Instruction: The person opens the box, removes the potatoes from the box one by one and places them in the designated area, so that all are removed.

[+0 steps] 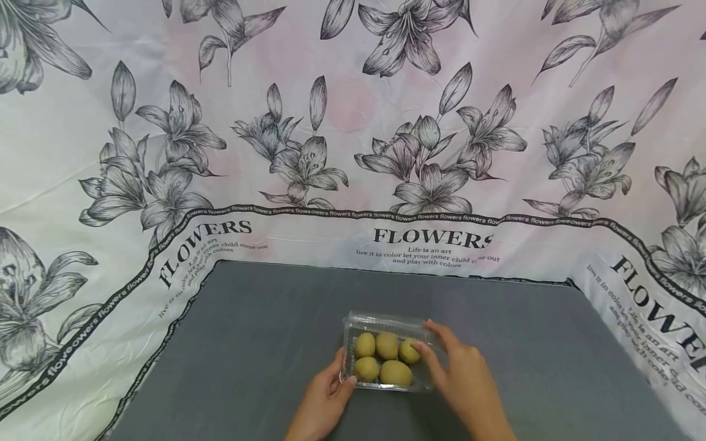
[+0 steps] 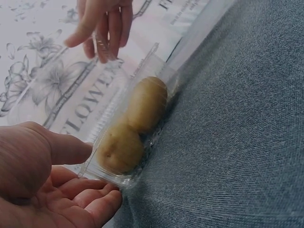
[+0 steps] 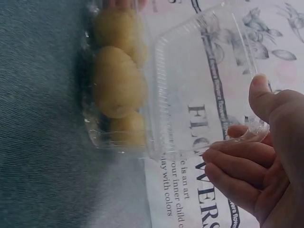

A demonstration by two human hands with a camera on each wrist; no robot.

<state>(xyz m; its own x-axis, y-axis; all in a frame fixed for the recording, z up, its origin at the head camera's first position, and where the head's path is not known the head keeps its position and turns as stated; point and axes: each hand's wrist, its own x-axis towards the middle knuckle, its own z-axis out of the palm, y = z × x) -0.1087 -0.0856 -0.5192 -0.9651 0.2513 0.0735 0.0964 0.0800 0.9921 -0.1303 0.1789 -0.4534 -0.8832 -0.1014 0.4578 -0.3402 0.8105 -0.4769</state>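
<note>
A clear plastic clamshell container (image 1: 421,381) sits on the grey table. In it lie several yellow-brown oval lumps (image 1: 395,373) that look like small potatoes. My left hand (image 1: 325,395) grips the container's left end, thumb at the rim and fingers low against the side, as the left wrist view also shows. On the other side, my right hand (image 1: 466,373) pinches the edge of the transparent lid (image 3: 209,52) between thumb and fingers. That lid stands raised off the base in the right wrist view, joined along one long side.
The dark grey tabletop (image 1: 265,324) extends around the container. White cloth (image 1: 309,239) printed with black flowers and lettering hangs behind the table and along both its sides.
</note>
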